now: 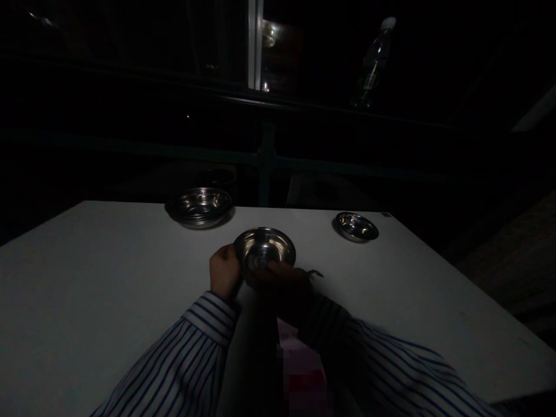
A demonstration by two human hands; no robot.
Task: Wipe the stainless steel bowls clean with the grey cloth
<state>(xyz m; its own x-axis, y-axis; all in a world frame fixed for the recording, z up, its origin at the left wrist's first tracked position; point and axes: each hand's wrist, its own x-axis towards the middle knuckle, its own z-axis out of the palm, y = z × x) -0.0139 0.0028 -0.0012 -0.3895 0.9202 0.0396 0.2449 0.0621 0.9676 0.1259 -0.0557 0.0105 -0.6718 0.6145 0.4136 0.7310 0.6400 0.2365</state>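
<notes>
A shiny metal bowl (pixel 278 246) is held tilted toward me above the white table. My left hand (pixel 225 272) is closed on its left rim. My right hand (pixel 286 289) lies in deep shadow at the bowl's near right side, its fingers curled over the rim and touching the inside. A thin dark strip (pixel 316 273) sticks out beside the right wrist; whether it belongs to something in that hand is too dark to tell. Farther off at the left stands a stack of larger metal bowls (pixel 200 217). A smaller metal bowl (pixel 357 227) rests at the far right.
The white table (pixel 130 278) spreads under both arms, its far edge just behind the bowls. Beyond it runs a dark rail (pixel 208 153). A clear plastic bottle (pixel 373 63) with a white cap stands at the back right. Much of the surroundings is very dark.
</notes>
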